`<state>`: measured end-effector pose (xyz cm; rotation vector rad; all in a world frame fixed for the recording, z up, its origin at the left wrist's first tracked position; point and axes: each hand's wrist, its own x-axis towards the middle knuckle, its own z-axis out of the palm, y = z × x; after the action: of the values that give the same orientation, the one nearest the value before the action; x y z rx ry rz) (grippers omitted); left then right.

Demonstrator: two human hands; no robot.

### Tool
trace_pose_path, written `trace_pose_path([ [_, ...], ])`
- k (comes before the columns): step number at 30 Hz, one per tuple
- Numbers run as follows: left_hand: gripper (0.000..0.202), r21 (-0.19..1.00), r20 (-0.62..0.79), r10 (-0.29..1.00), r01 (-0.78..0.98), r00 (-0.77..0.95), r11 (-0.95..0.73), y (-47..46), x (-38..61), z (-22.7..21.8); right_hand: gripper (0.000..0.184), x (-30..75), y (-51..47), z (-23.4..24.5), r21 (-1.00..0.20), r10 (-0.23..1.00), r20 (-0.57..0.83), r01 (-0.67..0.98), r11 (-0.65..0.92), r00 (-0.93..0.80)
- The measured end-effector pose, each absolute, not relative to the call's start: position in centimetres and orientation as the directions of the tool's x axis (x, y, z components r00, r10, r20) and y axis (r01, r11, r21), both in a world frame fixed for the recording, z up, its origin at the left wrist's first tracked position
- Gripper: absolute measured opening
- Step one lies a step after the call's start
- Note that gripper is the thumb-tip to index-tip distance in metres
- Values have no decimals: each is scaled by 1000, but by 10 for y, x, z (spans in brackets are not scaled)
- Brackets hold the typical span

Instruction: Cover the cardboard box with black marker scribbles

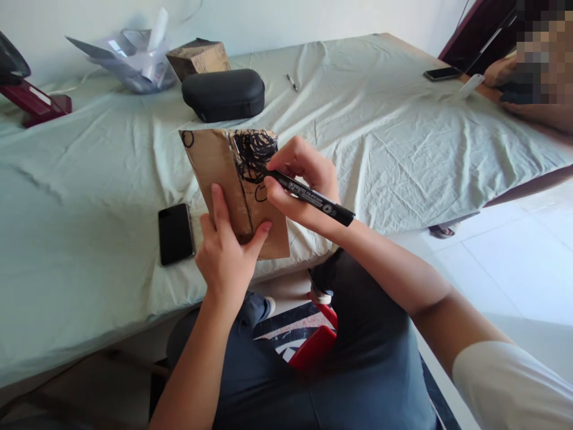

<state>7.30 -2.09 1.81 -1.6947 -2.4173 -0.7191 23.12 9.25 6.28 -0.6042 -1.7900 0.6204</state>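
Note:
A brown cardboard piece [215, 161] with a crease or seam down its middle lies at the near edge of the cloth-covered table. Dense black scribbles cover its upper right part, and small drawn loops show at its top left corner and below the scribble. My left hand [228, 245] rests over its lower part, thumb and fingers gripping it. In my right hand [308, 176] is a black marker [313, 200], pinched between thumb and fingers, its tip end at the scribbled area. Left of the cardboard, a dark-screened phone [175, 234] lies flat.
Behind the cardboard sit a black hard case [224, 94], a cardboard box [199, 58] and a clear plastic bag [134, 63]. A pen [292, 82] lies farther back. At the right, another phone [442, 73] lies near another person [537, 71]. A dark red stand [36, 101] is at the left.

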Motion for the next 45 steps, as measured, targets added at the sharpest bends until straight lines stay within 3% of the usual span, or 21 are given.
trace_pose_path([
  [5, 119, 322, 369, 853, 912, -369, 255, -22, 74, 14, 17, 233, 92, 63, -549, 543, 781, 73, 832, -309],
  [13, 119, 325, 377, 854, 915, -358, 241, -22, 74, 17, 12, 234, 89, 69, -548, 523, 776, 33, 836, -352],
  [17, 118, 336, 357, 856, 906, -374, 256, -22, 75, 19, 13, 236, 88, 70, -567, 555, 737, 93, 818, -386],
  [21, 116, 342, 368, 852, 906, -372, 248, -22, 75, 19, 11, 239, 90, 70, -565, 533, 752, 37, 824, -388],
  [26, 114, 337, 383, 851, 912, -360, 234, -22, 74, 20, 7, 243, 93, 71, -629, 601, 700, 65, 775, -386],
  [34, 118, 317, 358, 859, 913, -366, 257, -21, 74, 20, 13, 244, 89, 81, -682, 652, 695, 7, 731, -303],
  [41, 117, 327, 347, 862, 909, -369, 257, -21, 73, 20, 17, 249, 96, 79, -673, 669, 733, 11, 740, -125],
  [45, 116, 325, 358, 861, 913, -361, 248, -22, 72, 19, 23, 248, 97, 76, -682, 674, 723, -2, 731, -152],
])
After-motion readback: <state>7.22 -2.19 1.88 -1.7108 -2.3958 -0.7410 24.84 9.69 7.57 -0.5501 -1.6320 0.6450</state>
